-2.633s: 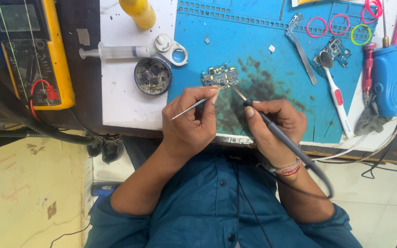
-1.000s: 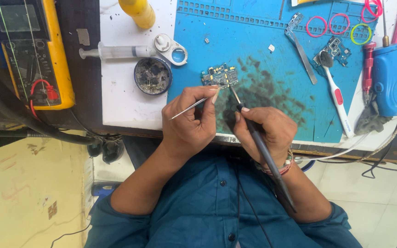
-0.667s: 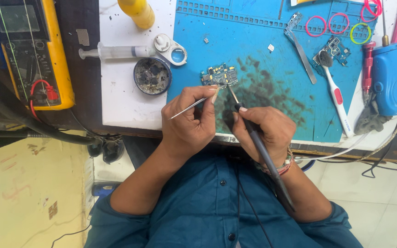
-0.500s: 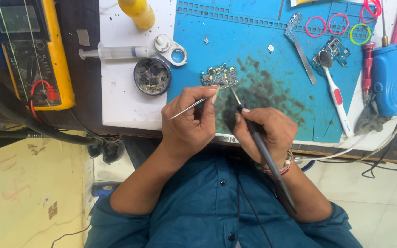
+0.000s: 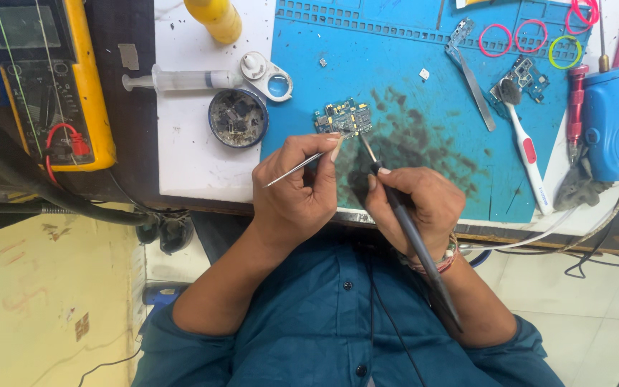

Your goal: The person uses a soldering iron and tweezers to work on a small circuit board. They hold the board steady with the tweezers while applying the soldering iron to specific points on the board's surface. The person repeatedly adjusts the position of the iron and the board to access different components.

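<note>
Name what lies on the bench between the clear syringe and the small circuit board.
The head view shows a magnifier loupe and a round tin of parts between syringe and circuit board.

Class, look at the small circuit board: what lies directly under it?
The circuit board lies on the blue mat, with dark smudges beside it. The mat directly beneath the board is covered.

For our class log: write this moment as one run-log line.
left hand: holds tweezers | right hand: soldering iron on circuit board | blue mat

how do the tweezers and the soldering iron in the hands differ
The tweezers, in the left hand, are thin bare metal; the soldering iron, in the right hand, is thicker, black-handled and corded. The tweezers lie nearly flat, the iron slants steeply. Both tips meet at the small circuit board.
</note>
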